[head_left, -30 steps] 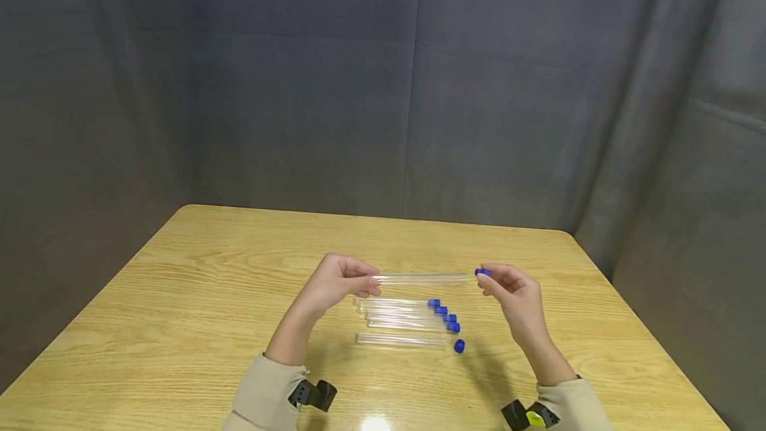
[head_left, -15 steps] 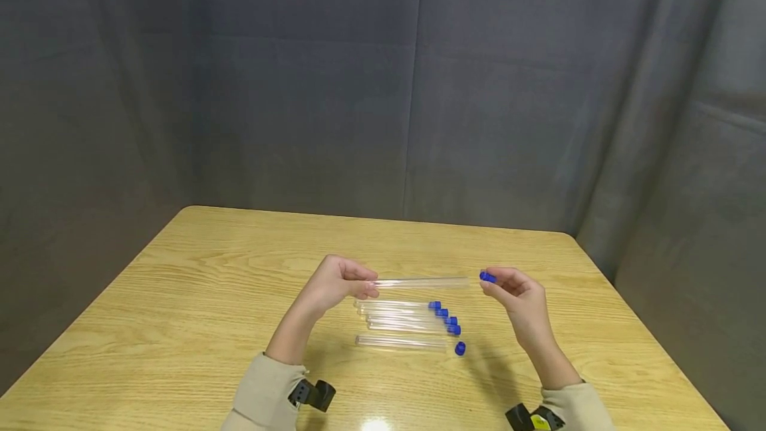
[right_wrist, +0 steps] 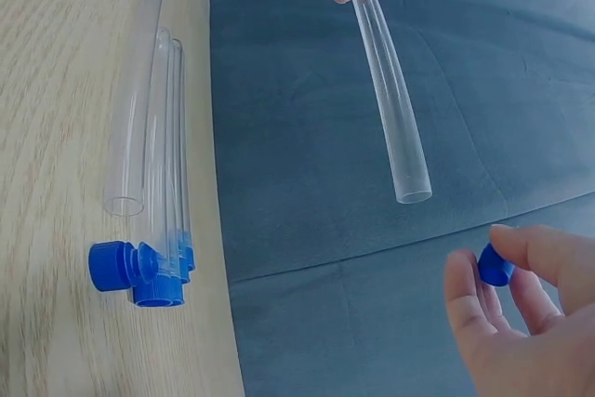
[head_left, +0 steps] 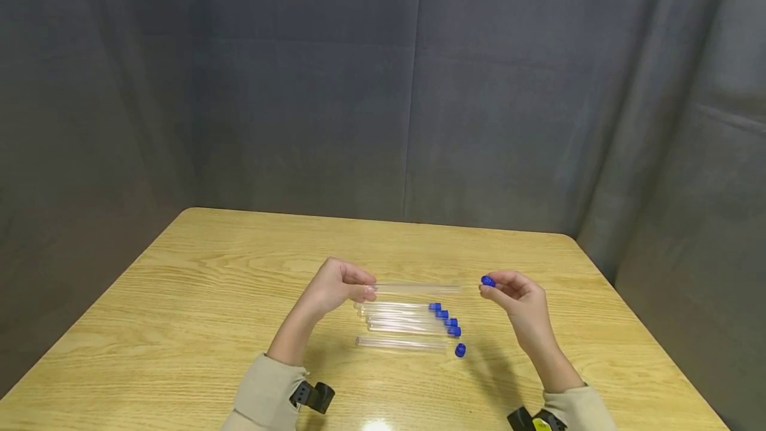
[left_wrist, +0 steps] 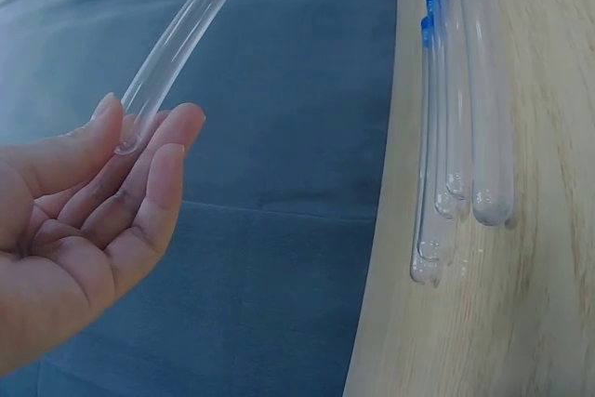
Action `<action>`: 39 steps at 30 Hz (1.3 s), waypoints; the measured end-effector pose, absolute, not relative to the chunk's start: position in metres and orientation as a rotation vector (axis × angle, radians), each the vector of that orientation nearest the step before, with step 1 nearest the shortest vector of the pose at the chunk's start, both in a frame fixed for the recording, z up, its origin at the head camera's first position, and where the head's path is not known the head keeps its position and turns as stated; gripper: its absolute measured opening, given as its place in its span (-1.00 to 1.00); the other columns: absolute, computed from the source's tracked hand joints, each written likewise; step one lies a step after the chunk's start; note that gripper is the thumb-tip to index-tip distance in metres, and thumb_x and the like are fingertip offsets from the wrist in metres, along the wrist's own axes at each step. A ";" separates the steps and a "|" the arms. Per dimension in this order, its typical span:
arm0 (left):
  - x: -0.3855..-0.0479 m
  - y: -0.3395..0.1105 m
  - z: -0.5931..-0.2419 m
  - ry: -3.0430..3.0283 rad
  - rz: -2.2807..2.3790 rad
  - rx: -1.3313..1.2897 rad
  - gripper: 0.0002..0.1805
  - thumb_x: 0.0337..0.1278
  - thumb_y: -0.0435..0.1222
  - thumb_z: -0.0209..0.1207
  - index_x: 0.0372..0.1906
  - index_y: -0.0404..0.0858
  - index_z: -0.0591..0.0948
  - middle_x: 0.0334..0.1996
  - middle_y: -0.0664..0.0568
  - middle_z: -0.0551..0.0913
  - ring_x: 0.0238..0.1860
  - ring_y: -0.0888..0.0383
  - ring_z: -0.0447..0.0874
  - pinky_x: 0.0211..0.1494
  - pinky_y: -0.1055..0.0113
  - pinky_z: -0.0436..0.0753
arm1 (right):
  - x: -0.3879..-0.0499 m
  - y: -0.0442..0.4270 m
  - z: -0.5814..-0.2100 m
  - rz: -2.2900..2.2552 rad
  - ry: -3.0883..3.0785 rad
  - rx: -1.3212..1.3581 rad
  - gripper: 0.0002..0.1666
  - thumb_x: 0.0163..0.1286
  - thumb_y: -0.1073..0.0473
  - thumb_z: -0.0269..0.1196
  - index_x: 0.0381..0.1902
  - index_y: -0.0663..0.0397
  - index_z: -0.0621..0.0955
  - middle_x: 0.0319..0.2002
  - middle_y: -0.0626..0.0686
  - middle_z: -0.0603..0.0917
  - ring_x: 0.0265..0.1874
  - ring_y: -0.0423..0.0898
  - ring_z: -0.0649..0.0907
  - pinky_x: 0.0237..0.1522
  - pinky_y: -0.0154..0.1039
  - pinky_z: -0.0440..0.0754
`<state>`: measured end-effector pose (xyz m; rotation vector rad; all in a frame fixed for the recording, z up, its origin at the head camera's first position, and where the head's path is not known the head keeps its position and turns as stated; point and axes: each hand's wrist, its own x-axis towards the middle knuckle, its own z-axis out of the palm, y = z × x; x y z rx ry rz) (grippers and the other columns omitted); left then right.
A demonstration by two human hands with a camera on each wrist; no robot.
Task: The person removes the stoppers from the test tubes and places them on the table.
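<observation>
Above the table, my left hand (head_left: 332,285) pinches a clear test tube (head_left: 419,288) by its rounded end, between thumb and fingers. The tube lies roughly level, and its open mouth faces right, as the right wrist view shows. My right hand (head_left: 519,298) pinches a small blue cap (right_wrist: 495,267) between thumb and fingertips, a short gap away from that mouth. Nearer to me, several test tubes (head_left: 397,316) with blue caps on lie side by side. In front of them is an uncapped test tube (head_left: 401,343), with a loose blue cap (head_left: 460,350) just off its right end.
Everything lies on a light wood-grain table (head_left: 239,251) with rounded far corners. A dark grey curtain (head_left: 299,85) hangs behind the table and along both sides. Black wrist cameras (head_left: 312,396) are strapped over the beige sleeves.
The held tube has dropped slightly with my left hand. My right hand has drawn a little right and down, and the blue cap has turned in its fingers. The tubes on the table stay put.
</observation>
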<state>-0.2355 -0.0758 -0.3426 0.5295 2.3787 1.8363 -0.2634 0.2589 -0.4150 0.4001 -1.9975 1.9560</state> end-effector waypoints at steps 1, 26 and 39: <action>-0.236 -0.076 -0.343 2.378 1.836 0.532 -0.82 -0.02 -0.55 0.16 -0.25 -0.56 0.58 -0.37 -0.20 0.65 -0.39 0.05 0.66 -0.29 0.23 0.61 | -0.259 0.256 -0.409 1.971 -1.985 0.421 -0.74 0.07 0.31 0.32 -0.25 0.29 0.58 -0.35 0.12 0.59 -0.39 -0.07 0.62 -0.30 -0.32 0.59; -0.239 -0.074 -0.358 2.374 1.787 0.503 -0.84 -0.02 -0.49 0.19 -0.28 -0.50 0.61 -0.42 -0.16 0.66 -0.40 0.06 0.66 -0.29 0.22 0.61 | -0.292 0.276 -0.463 1.971 -2.037 0.337 -0.61 0.04 0.22 0.36 -0.18 0.29 0.54 -0.28 0.21 0.55 -0.34 0.05 0.62 -0.24 -0.15 0.58; -0.239 -0.074 -0.364 2.371 1.775 0.460 -0.83 -0.04 -0.52 0.19 -0.28 -0.54 0.59 -0.42 -0.18 0.65 -0.41 0.03 0.66 -0.29 0.18 0.61 | -0.278 0.269 -0.447 2.018 -2.019 0.445 -0.69 0.09 0.27 0.32 -0.21 0.30 0.55 -0.31 0.16 0.58 -0.36 -0.02 0.63 -0.24 -0.21 0.59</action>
